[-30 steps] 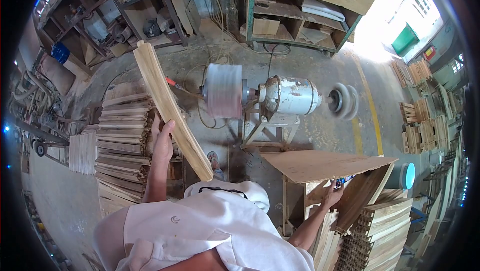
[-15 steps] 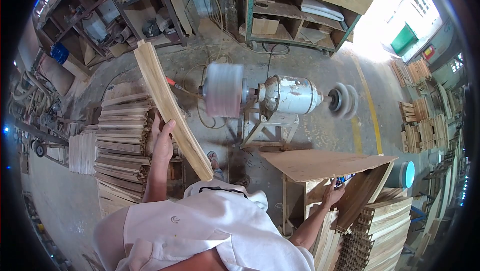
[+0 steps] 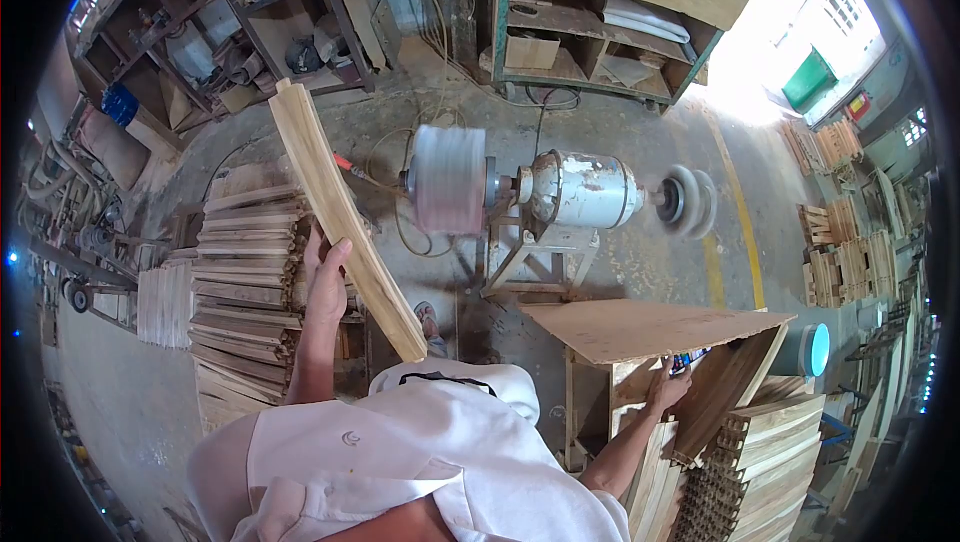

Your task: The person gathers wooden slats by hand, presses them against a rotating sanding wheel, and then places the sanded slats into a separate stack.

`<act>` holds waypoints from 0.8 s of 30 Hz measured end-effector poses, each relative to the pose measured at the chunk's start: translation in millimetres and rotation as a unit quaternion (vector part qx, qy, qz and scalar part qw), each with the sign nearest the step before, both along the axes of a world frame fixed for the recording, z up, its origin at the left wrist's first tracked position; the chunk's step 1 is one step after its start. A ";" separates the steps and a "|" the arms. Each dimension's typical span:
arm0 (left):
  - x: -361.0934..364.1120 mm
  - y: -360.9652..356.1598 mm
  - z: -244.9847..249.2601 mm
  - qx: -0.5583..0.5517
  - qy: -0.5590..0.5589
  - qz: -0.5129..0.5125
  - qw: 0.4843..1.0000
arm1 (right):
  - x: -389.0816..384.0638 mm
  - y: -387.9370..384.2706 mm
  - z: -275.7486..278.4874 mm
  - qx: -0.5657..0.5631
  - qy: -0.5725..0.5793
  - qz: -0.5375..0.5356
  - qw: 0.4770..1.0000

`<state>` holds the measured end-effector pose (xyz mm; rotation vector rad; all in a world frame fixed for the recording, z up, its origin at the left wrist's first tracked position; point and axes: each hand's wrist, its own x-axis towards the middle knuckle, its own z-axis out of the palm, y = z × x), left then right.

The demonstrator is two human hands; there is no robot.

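My left hand [image 3: 327, 277] is closed around a long, slightly curved wooden slat [image 3: 345, 217] with a narrow tenon at its far end. The slat slants from upper left down toward my lap. Off to the right, my right hand [image 3: 665, 385] reaches under the edge of a brown board [image 3: 650, 327] on a wooden box. Its fingers are at a small dark object with a bright coloured face [image 3: 684, 361], which looks like a phone. Part of that hand is in shadow. In front of me, a sanding drum [image 3: 448, 180] is blurred with spinning on a motor [image 3: 585, 190].
Stacked slats [image 3: 245, 272] stand on my left, and another stack [image 3: 780, 462] is at the right. A blurred spinning wheel [image 3: 686, 201] sits on the motor's right end. Behind are a cabinet [image 3: 600, 82] and shelves [image 3: 290, 2]. A hose [image 3: 375, 182] lies near the drum.
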<state>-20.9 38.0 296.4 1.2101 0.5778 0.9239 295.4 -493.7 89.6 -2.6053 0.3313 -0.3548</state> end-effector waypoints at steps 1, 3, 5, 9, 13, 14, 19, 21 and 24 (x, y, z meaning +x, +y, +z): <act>0.2 0.0 -1.1 -0.005 0.000 0.006 1.000 | -0.2 1.1 0.9 0.000 0.000 0.000 1.000; 0.3 -0.4 -3.0 -0.010 0.001 0.013 1.000 | 0.8 -0.4 -2.3 -0.021 -0.007 0.006 1.000; 1.1 -0.3 -4.1 -0.008 0.002 0.020 1.000 | 3.0 -1.8 -2.8 -0.022 0.026 -0.001 0.999; -0.1 2.6 -6.4 0.022 0.017 0.010 1.000 | 7.0 -0.8 -2.5 -0.068 0.091 -0.019 0.993; -1.5 4.5 -7.6 0.028 0.019 0.020 0.999 | 6.7 -1.7 -1.0 -0.013 0.063 -0.021 0.998; -2.0 5.0 -8.4 0.024 0.015 0.028 0.999 | 6.0 -3.5 -2.5 0.028 0.050 0.000 0.998; -7.2 13.2 -13.8 0.039 0.029 0.036 0.998 | -5.0 0.4 -3.6 0.078 -0.002 0.014 0.997; -5.5 13.1 -11.2 0.046 0.029 0.033 0.998 | -4.1 -2.2 -9.4 0.156 -0.006 0.016 0.988; -2.2 10.2 -7.7 0.032 0.025 0.040 0.998 | -2.6 -7.3 -17.1 0.098 -0.019 0.027 0.995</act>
